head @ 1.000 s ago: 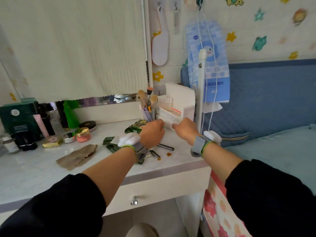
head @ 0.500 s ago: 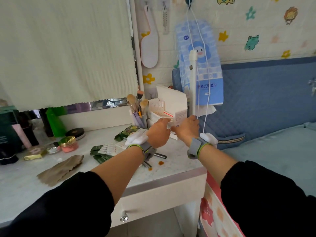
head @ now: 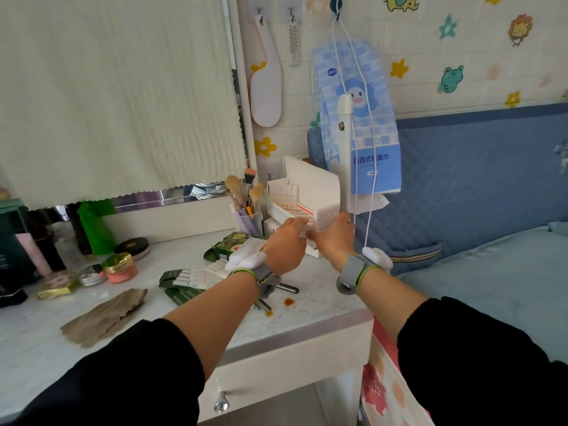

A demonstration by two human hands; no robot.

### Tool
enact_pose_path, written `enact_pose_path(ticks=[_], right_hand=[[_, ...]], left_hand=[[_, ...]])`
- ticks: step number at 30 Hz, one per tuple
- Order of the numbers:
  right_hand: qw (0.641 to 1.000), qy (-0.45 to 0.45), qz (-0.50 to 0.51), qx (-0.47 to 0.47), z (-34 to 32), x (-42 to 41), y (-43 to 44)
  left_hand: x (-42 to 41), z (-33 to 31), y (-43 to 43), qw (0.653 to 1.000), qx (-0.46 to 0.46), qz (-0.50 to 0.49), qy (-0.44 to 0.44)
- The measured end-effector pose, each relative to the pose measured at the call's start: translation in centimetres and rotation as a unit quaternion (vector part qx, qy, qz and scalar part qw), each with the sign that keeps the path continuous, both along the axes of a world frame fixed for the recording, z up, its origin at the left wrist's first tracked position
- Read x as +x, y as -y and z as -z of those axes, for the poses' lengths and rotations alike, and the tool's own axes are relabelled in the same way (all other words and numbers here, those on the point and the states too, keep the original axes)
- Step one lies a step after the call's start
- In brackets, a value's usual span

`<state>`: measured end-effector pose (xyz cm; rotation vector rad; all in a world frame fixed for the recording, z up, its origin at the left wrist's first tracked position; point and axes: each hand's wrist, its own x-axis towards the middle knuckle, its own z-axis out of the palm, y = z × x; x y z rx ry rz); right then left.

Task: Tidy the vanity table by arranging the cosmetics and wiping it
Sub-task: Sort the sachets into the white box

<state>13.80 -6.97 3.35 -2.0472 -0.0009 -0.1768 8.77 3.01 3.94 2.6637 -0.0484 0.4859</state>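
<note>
At the back right corner of the white vanity table, my left hand and my right hand both hold an open white box of small vials from its front. The fingers of each hand curl round the box's front edge. A cup of makeup brushes stands just left of the box. Green sachets and white strips lie in a loose pile in front of the cup. A brown cloth lies crumpled on the tabletop further left.
Jars and bottles crowd the left of the table, with dark green boxes behind them. Orange stains and a metal tool sit near the front edge. A white post rises beside the box. A bed lies to the right.
Both hands have reached further forward and closed on the front of the white box. The camera has shifted right and nearer to that corner.
</note>
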Motion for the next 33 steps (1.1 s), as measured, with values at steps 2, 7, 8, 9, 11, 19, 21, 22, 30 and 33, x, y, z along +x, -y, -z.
enact_pose_path(ticks=[2,7,8,9,11,19,21,22,30,33], right_hand=[[1.0,0.006,0.016,0.018,-0.2,-0.4,0.2],[0.997,0.038,0.033,0.06,-1.1,-1.5,0.7],[0.996,0.046,0.035,0.066,-1.3,-1.8,0.8],[0.995,0.053,0.034,0.071,-1.6,-2.2,0.9],[0.994,0.068,0.031,0.079,-2.3,-2.9,0.9],[0.992,0.105,0.0,0.065,-4.5,-6.1,0.3],[0.991,0.117,-0.009,0.058,-4.9,-6.9,-0.2],[0.991,0.123,-0.014,0.058,-5.1,-7.4,-0.5],[0.983,0.143,-0.106,0.054,-5.9,-10.6,-3.2],[0.979,0.132,-0.152,0.043,-5.8,-11.6,-4.5]], left_hand=[[-0.2,-0.2,0.1,1.0,0.001,0.003,0.004],[-0.9,-1.1,0.4,1.0,0.002,0.015,0.012],[-1.1,-1.4,0.5,1.0,0.002,0.012,0.017],[-1.4,-1.7,0.6,1.0,0.001,0.008,0.022],[-2.0,-2.4,0.7,0.999,0.003,-0.001,0.033],[-5.3,-4.8,-0.5,0.994,0.016,-0.029,0.107],[-6.1,-5.5,-1.1,0.992,0.022,-0.032,0.117],[-6.6,-5.7,-1.5,0.992,0.028,-0.031,0.118],[-10.5,-7.2,-5.9,0.987,0.089,-0.07,0.117],[-12.0,-7.2,-8.2,0.985,0.098,-0.107,0.094]])
